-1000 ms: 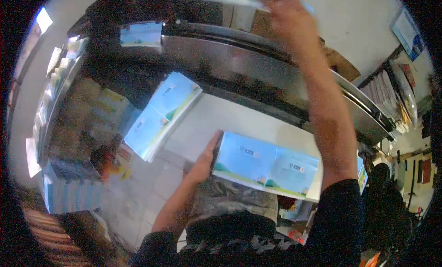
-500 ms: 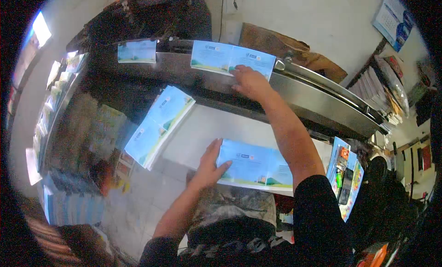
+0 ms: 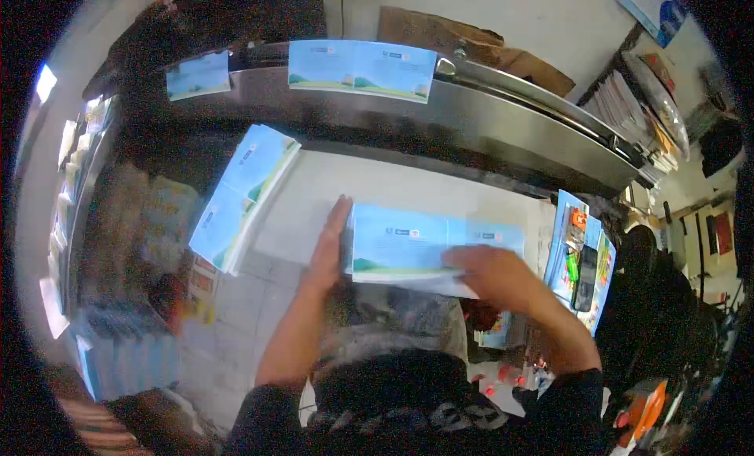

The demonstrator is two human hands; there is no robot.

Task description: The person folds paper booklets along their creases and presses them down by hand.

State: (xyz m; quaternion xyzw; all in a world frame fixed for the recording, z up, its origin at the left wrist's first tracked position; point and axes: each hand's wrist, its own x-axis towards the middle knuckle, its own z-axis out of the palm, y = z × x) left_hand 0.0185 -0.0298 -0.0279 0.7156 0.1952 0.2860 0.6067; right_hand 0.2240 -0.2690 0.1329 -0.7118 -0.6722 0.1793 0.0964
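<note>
Several light-blue printed sheets [image 3: 400, 244] with a green landscape along the bottom lie in front of me on the white tabletop. My left hand [image 3: 331, 240] stands on edge against their left side, its fingers stretched out and the thumb side hidden in part. Over the front right of the same sheets is my right hand [image 3: 499, 274], smeared by motion, so its grip does not show clearly. At the left end of the tabletop, a thicker slanted stack of matching sheets [image 3: 243, 193] overhangs the edge.
Matching printed sheets [image 3: 361, 67] rest on the metal rail at the back, with a smaller piece [image 3: 198, 76] left of them. A dark phone [image 3: 584, 279] and small items lie on colourful sheets at right. A tall paper stack [image 3: 129, 350] stands lower left.
My right hand has come down from the sheets on the back rail to those before me. My left hand has shifted from their top to their left edge. The view has tilted slightly.
</note>
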